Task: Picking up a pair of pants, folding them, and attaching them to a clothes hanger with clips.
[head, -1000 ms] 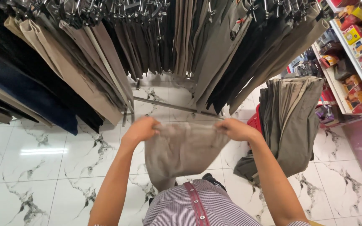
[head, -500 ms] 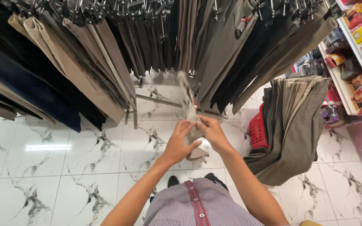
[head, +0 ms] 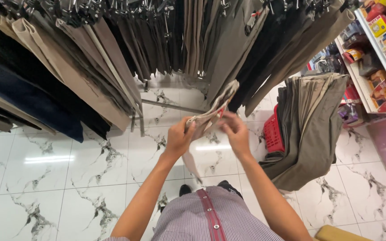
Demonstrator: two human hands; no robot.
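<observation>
The single head-mounted view looks steeply down from above the person's chest, facing forward toward a rack of hanging trousers (head: 112, 58) across the far edge. Both hands, left hand (head: 179, 137) and right hand (head: 237, 133), sit close to the lens at centre, above the marble floor (head: 45, 169). A shelf (head: 380, 58) occupies the far right; no second view overlaps it.

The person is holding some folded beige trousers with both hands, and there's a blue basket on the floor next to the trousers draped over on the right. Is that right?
Nearly. The basket is red, not blue, as the head view shows. The rest stands: the left hand and right hand both hold the folded beige trousers, and the basket sits on the floor beside the draped trousers on the right.
</observation>
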